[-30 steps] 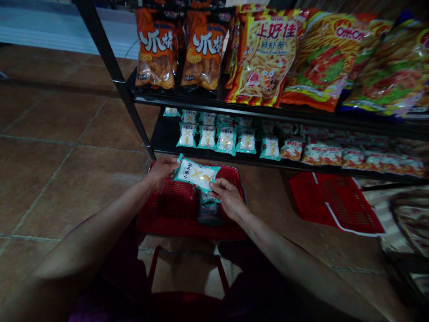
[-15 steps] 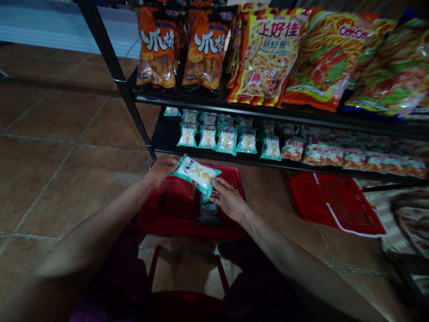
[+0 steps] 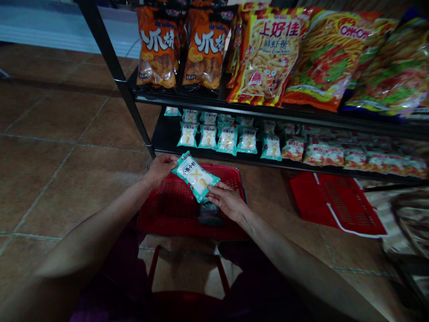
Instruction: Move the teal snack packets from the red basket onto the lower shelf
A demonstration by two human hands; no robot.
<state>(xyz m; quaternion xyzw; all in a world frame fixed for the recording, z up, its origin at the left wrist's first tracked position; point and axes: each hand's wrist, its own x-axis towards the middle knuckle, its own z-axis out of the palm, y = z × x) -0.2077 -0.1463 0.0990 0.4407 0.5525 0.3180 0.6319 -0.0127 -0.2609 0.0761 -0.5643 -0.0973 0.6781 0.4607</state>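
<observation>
Both hands hold a small teal and white snack bag (image 3: 196,175), its printed front facing up. My left hand (image 3: 161,169) pinches its upper left corner, and my right hand (image 3: 225,197) grips the lower right end. Directly beneath is a red shopping basket (image 3: 157,226) of perforated plastic. Inside the basket, at its right, lies a darker bag (image 3: 208,214) of similar colour, partly hidden by the held bag and my right hand. Matching snack bags (image 3: 227,138) stand in rows on the lower shelf, just beyond my hands.
A black shelf rack (image 3: 125,98) rises in front. Its upper shelf carries large orange bags (image 3: 157,49) and prawn cracker bags (image 3: 268,58); red and white packs (image 3: 323,152) line the lower right. Another red basket (image 3: 335,203) with white handles is on the tiled floor at right.
The snack bag has tilted, its right end lower and its front turned more towards me. My right hand has shifted slightly down and left; the left hand has risen a little.
</observation>
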